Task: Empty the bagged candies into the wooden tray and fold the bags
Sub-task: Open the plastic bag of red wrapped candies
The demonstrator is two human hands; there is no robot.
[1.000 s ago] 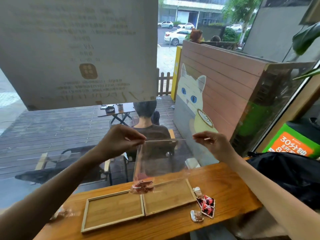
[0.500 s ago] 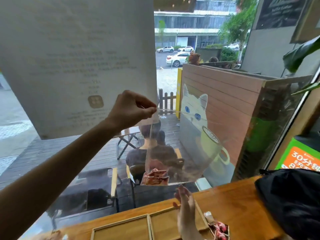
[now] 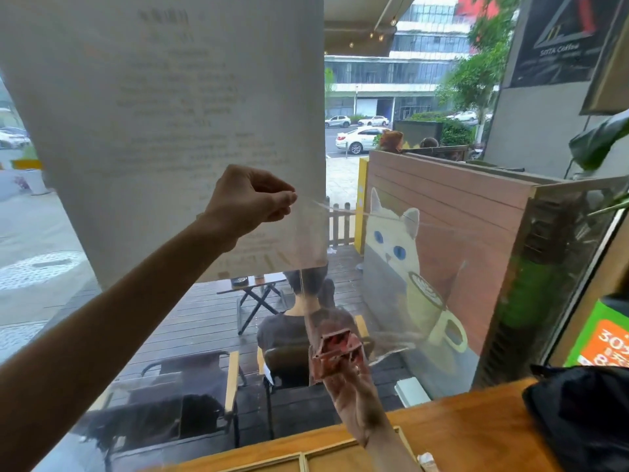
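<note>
Bag (image 3: 357,284), clear thin film, hangs below the left hand (image 3: 250,202), whose grip is pinched on its top corner. Red candies (image 3: 335,352) sit bunched at the bottom, where the right hand (image 3: 357,403) pinches the film from beneath. Limp, light, slippery: best held by corners. Wooden tray (image 3: 299,459) on the counter (image 3: 469,434) lies below; contents not visible.

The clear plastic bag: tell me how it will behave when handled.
Probably floppy: the clear plastic bag hangs limp and creased from the left hand. Likely very light, since one corner pinch holds it up. The red candies sag to the bottom, near the right hand, so they would probably shift when tilted.
</note>
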